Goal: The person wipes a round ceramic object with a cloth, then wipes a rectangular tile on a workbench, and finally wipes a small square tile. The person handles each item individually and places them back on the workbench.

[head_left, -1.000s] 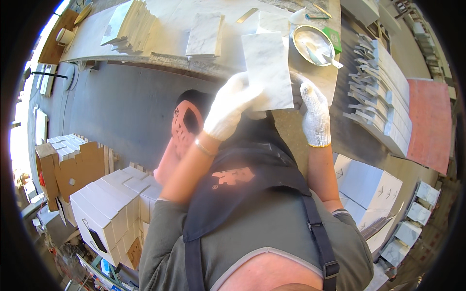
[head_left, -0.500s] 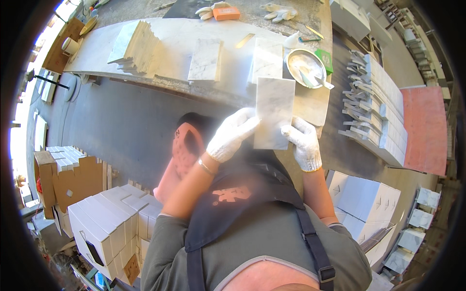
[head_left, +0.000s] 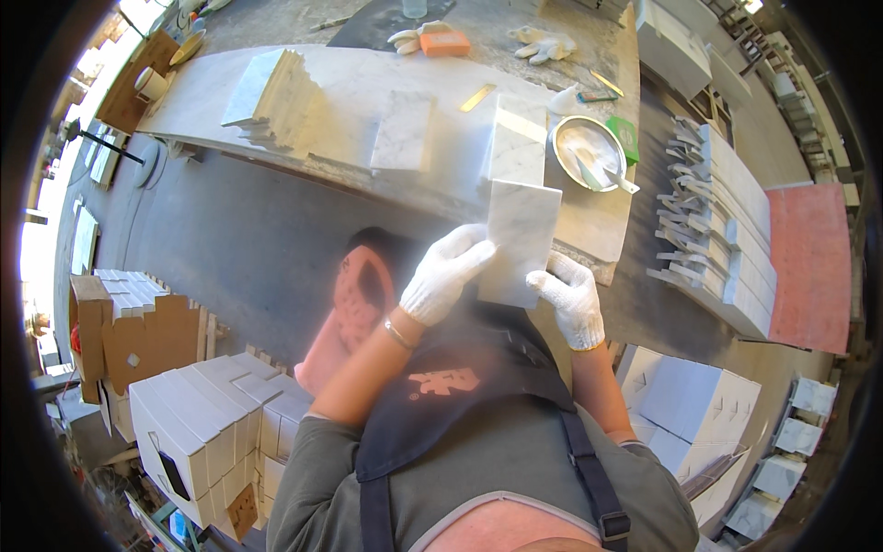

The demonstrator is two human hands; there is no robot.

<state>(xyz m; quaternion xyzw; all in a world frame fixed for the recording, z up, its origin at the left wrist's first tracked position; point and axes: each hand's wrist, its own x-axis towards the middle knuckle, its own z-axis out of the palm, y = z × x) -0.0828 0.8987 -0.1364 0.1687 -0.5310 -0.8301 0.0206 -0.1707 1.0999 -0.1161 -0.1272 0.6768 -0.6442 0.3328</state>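
Both my hands wear white knit gloves and hold a white marble tile upright in front of my chest. My left hand grips its left edge and my right hand supports its lower right corner. Just beyond the tile lies the marble workbench, with two flat tiles on it and a fanned stack of tiles at its left end. A metal bowl with a white paste and a trowel sits at the bench's right end.
An orange block and spare gloves lie on the far bench. Rows of tiles stand at the right beside a red slab. Stacked tiles and cardboard boxes sit at the lower left, more tiles at the lower right.
The tile has come down and toward my chest, away from the bench, with both hands still on it. My view has shifted so more of the far bench shows.
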